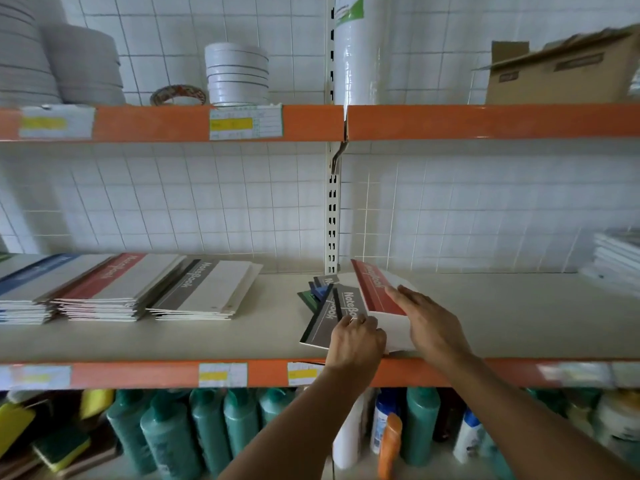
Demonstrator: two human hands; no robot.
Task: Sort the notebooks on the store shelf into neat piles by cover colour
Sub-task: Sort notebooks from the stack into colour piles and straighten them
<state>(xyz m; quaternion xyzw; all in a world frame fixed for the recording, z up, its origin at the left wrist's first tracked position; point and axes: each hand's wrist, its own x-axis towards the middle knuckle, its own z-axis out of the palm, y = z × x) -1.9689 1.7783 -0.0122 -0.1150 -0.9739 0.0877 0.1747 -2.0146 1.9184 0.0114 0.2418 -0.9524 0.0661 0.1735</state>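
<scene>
Three sorted piles lie on the middle shelf (173, 341) at the left: a blue-striped pile (24, 289), a red-striped pile (114, 285) and a grey-striped pile (207, 289). In the middle sits a loose heap with grey notebooks (327, 315) on top and green and blue corners (317, 293) sticking out at the back. My right hand (427, 323) grips a red-striped notebook (375, 287), its far end tilted up off the heap. My left hand (356, 339) is curled on the near edge of the heap's notebooks.
A stack of white notebooks (616, 261) sits at the shelf's far right. The upper shelf holds tape rolls (237, 72), a wrapped white roll (356, 53) and a cardboard box (561, 67). Bottles (207, 431) fill the shelf below. An upright post (332, 209) stands behind the heap.
</scene>
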